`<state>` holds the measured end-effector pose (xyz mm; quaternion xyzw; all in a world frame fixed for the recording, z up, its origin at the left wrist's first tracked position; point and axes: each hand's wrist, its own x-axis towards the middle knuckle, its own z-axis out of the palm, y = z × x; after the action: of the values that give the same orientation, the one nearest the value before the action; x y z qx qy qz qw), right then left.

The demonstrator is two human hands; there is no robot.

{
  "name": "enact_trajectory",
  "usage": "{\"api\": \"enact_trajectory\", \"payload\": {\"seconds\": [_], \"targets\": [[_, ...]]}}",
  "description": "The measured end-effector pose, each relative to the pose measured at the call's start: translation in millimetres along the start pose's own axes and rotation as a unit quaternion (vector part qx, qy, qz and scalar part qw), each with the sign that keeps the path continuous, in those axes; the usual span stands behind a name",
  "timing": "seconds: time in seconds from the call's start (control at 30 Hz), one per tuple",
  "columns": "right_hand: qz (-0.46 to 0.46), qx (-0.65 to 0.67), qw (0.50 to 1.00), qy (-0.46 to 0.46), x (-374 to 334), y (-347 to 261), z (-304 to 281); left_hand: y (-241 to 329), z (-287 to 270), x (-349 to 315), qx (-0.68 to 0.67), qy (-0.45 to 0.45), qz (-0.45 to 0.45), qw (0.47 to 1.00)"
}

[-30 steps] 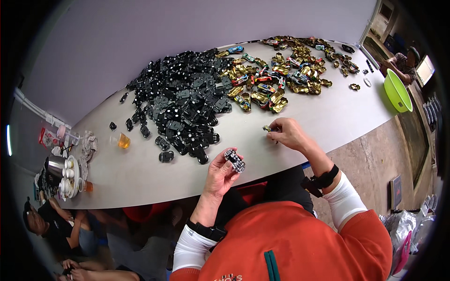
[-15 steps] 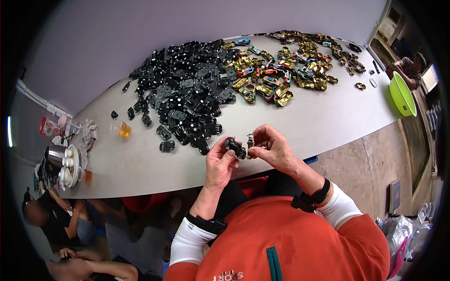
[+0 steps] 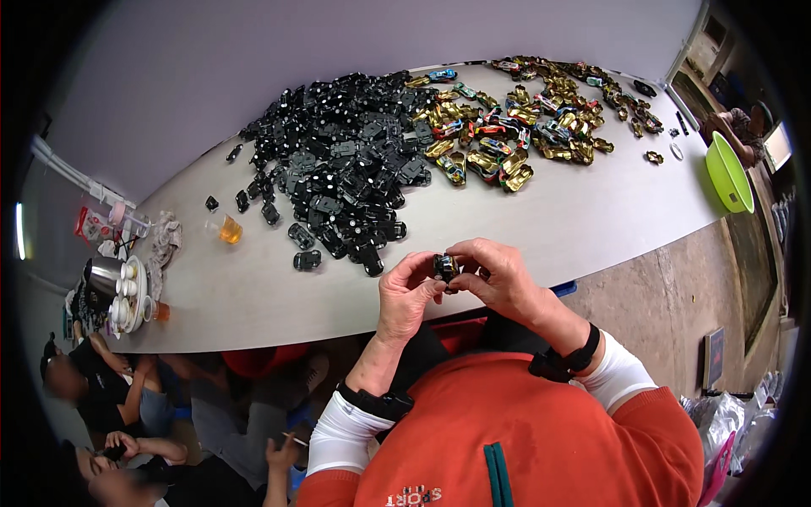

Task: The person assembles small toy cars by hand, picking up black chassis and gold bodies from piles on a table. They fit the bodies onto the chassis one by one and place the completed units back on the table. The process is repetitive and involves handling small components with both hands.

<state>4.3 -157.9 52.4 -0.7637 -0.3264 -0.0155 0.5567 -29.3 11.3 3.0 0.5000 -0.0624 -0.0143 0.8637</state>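
Close to the table's near edge, both my hands meet around a small toy car (image 3: 445,268), with a dark chassis and a shell held together. Whether the two parts are joined, I cannot tell. My left hand (image 3: 403,297) pinches it from the left between thumb and fingers. From the other side my right hand (image 3: 497,275) grips it, thumb below and fingers on top. Beyond my hands spreads a large heap of black toy car chassis (image 3: 338,152). To its right lie many toy car shells (image 3: 498,139), coloured or showing gold insides.
A cup of amber drink (image 3: 229,230) stands left of the heap. Farther left are a tray with white cups (image 3: 129,296) and a crumpled cloth (image 3: 167,237). A green basin (image 3: 727,173) sits at the table's right end. Other people (image 3: 110,380) sit at lower left.
The chassis and the shell, held apart in my two hands before, have come together between my fingers. My right hand has closed in toward my left. At lower left, people's hands have moved.
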Motion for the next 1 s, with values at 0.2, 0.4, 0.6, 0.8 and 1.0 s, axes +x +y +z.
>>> {"api": "enact_trajectory", "payload": {"seconds": [0.2, 0.4, 0.6, 0.8, 1.0], "targets": [[-0.043, -0.024, 0.999, -0.012, 1, -3, 1, 6, 5, -2, 0.042, 0.004, 0.049, 0.998], [-0.052, -0.038, 0.997, -0.046, 3, -12, -1, 10, 6, -4, 0.009, -0.006, 0.050, 0.999], [-0.061, -0.029, 0.996, -0.062, 2, -16, -3, 19, 11, -9, 0.059, -0.041, 0.078, 0.994], [0.019, 0.031, 0.999, -0.024, 4, -17, -1, 19, 16, -3, -0.016, -0.015, 0.003, 1.000], [0.210, 0.168, 0.960, -0.079, 13, 3, -4, 7, 5, 1, -0.098, -0.005, -0.074, 0.992]]}}
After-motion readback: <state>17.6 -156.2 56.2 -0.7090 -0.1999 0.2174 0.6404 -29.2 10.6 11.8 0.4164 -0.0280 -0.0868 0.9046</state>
